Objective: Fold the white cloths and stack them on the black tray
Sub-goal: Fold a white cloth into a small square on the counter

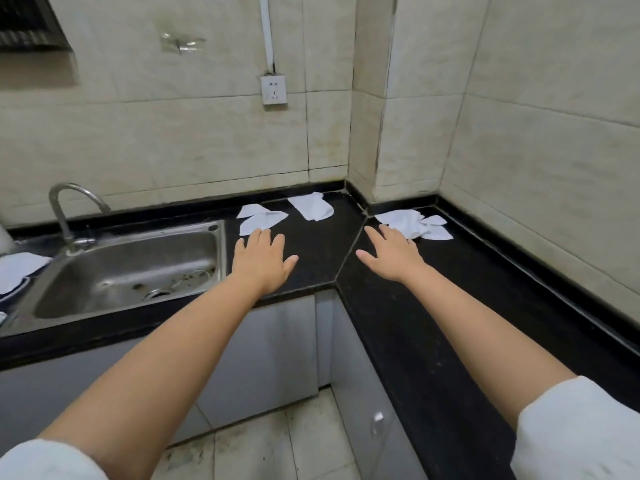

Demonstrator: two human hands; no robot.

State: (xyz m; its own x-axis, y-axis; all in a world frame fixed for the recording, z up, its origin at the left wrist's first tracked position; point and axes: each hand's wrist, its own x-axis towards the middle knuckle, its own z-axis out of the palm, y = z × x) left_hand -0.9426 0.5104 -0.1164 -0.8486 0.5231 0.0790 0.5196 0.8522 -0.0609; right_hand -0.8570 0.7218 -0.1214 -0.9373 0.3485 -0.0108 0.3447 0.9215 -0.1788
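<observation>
White cloths lay along the black countertop's (433,306) back edge. The left hand (261,265), fingers spread flat, touched the nearest cloth (261,220); the right hand (391,258), likewise empty, touched the corner cloth (412,223).

I have a single view, worn on the head and pitched forward and down over the corner of a black countertop (433,306). The wide lens bows the tiled walls outward. The counter sits close, at arm's reach, with the sink (131,268) at left and floor tiles at the bottom edge.
</observation>
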